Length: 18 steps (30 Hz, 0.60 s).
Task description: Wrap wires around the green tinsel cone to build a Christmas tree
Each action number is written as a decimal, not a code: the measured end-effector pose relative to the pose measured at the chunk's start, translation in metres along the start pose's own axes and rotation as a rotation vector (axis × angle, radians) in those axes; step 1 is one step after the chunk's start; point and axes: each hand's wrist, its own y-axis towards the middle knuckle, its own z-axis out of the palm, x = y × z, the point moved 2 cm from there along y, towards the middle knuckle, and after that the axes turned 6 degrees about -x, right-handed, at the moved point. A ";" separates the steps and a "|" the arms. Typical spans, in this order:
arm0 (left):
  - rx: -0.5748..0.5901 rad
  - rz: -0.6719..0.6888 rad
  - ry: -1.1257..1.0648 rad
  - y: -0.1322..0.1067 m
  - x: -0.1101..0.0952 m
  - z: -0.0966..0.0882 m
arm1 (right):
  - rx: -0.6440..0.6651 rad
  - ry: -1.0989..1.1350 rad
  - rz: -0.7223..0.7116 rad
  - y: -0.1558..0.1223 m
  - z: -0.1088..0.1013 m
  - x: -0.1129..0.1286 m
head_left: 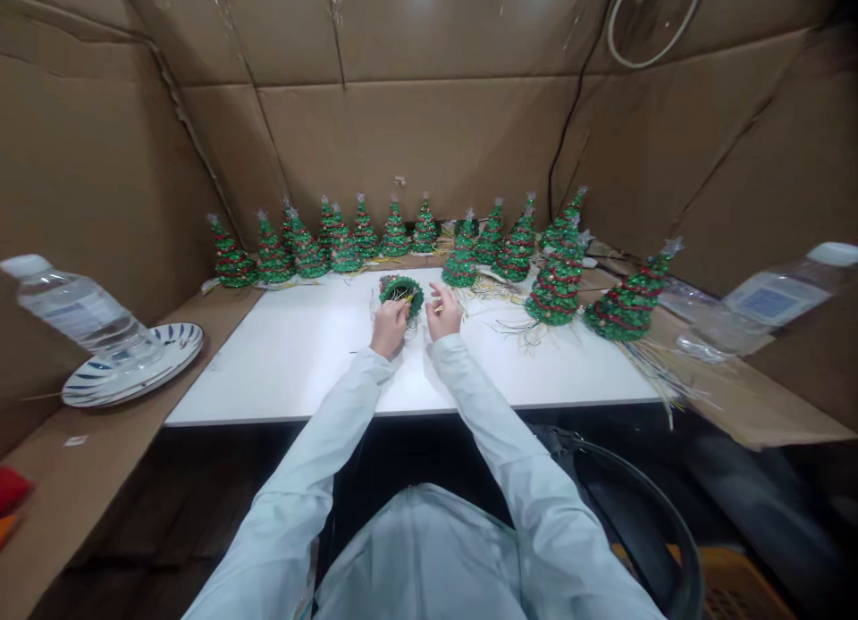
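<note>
My left hand [390,326] is closed around a small green beaded tree [401,292] held over the white table [301,361], its open base with pale wires turned toward me. Just to its right, my right hand [443,313] pinches at something thin and yellowish near the tree's base; what it holds is too small to name. Both arms are in pale sleeves.
Several finished green beaded trees [556,280] line the table's back edge and right side, with loose pale wires [653,361] at the right. A plastic bottle [73,312] rests on a striped plate [134,365] at left; another bottle [770,303] lies at right. Cardboard walls surround the table.
</note>
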 end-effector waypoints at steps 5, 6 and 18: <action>0.136 0.101 0.127 0.005 0.000 -0.002 | 0.150 -0.414 -0.716 0.010 -0.023 0.012; 0.154 0.126 0.140 0.005 0.000 -0.002 | 0.192 -0.431 -0.829 0.014 -0.023 0.014; 0.240 0.188 0.142 0.004 -0.003 -0.006 | 0.431 -0.503 -1.125 0.040 -0.007 0.008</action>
